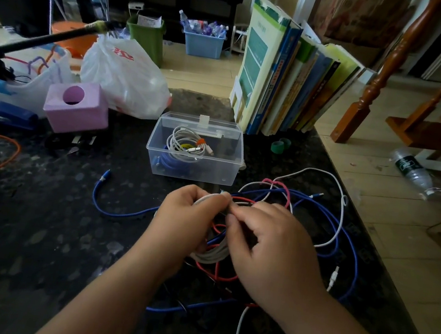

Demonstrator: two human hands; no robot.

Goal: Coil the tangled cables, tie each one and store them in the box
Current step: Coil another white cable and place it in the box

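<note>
My left hand point(185, 215) and right hand point(265, 244) sit nearest the lens, just in front of the box point(195, 150), i.e. on its near side. Left: fingers curled round a white cable coil point(213, 253), thumb over the top. Right: fingertips pinched at the top of that coil, apparently working an end or a tie; can't tell which, too small.

Status, judged from present layout:
- Done: 2 bundles already inside the box, 1 white coil point(186, 144) w/ orange tie on top, 1 blue coil point(168, 162) beneath. Lid open, standing at the back.
- In progress: white coil in hand, wound but not confirmed tied.
- Outstanding: tangle point(318, 220) to the right of and in front of the box, on the dark table point(39, 228). Incl. long blue cable, red cable, pink cable, another white lead. None coiled.

Approx. under half complete. Green tape rolls point(280, 146) lie right of the box, near the books point(294, 78).
</note>
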